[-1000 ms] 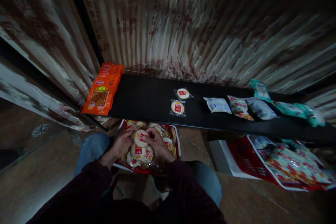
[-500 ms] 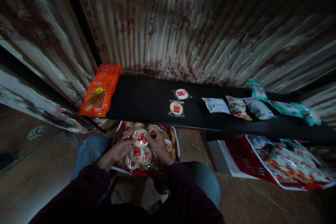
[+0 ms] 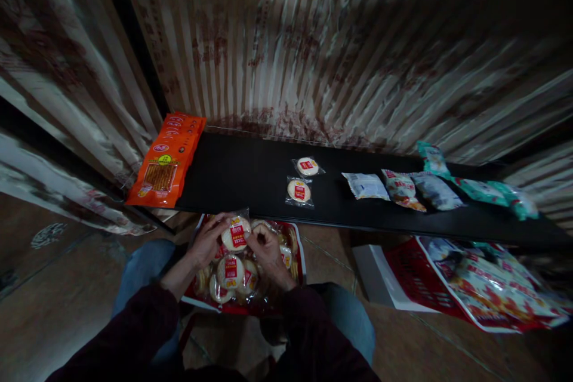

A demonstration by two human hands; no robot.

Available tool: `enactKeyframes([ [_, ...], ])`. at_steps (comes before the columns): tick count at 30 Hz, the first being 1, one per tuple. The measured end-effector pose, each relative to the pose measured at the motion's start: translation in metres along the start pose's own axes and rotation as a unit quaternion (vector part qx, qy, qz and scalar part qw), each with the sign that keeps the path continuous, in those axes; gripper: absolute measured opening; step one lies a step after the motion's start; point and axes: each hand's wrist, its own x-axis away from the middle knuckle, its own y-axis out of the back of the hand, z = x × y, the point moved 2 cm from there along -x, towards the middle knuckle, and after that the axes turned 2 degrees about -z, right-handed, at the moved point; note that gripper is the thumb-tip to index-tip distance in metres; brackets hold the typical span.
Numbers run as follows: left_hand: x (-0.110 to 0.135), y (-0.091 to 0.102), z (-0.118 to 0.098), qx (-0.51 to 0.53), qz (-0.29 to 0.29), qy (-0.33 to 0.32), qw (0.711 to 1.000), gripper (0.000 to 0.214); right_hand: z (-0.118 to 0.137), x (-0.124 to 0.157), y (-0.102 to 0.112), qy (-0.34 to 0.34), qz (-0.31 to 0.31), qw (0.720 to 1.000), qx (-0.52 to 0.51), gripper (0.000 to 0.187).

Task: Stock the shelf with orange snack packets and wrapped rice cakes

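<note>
A round, white rice cracker in a clear wrapper with a red label (image 3: 236, 234) is held up in front of me, over the box. My left hand (image 3: 206, 243) grips it from the left side. At its right edge, my right hand (image 3: 267, 250) has curled fingers, with the thumb against the wrapper. Below both hands sits a red box with a white rim (image 3: 302, 253), full of similar wrapped rice crackers (image 3: 230, 273). Two more wrapped crackers lie on the black shelf, one farther back (image 3: 307, 166) and one closer (image 3: 299, 191).
The long black shelf (image 3: 242, 176) runs across ahead of me. Orange snack bags (image 3: 165, 161) lie at its left end. White snack packets (image 3: 366, 185) and green ones (image 3: 481, 189) lie to the right. A second red box (image 3: 407, 277) with snack packets stands below the shelf.
The held rice cracker has turned, so its label now reads at a different angle. My left hand has shifted slightly left. The whole view has tipped a little.
</note>
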Motion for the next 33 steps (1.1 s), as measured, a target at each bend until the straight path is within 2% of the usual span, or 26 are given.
enactKeyframes([
  [7, -0.018, -0.011, 0.004, -0.014, -0.037, -0.04, 0.998, 0.041, 0.006, -0.011, 0.004, 0.002, -0.026, 0.999, 0.022, 0.043],
  [12, -0.033, -0.023, 0.0, -0.066, -0.05, -0.068, 0.994, 0.039, 0.014, -0.022, 0.007, 0.019, -0.07, 0.997, -0.006, 0.03],
  [15, -0.04, -0.033, -0.01, -0.067, -0.047, -0.083, 0.993, 0.043, 0.021, -0.031, 0.009, 0.031, -0.086, 0.996, 0.002, 0.044],
  [20, -0.052, -0.044, -0.029, -0.067, -0.037, -0.12, 0.99, 0.05, 0.032, -0.046, 0.008, 0.034, -0.07, 0.997, -0.007, 0.052],
  [26, -0.069, -0.05, -0.046, -0.1, -0.018, -0.146, 0.984, 0.051, 0.046, -0.064, 0.006, 0.026, -0.045, 0.999, -0.005, 0.04],
  [33, -0.088, -0.048, -0.055, -0.076, -0.021, -0.15, 0.985, 0.051, 0.047, -0.089, 0.001, 0.041, -0.046, 0.998, 0.013, 0.04],
])
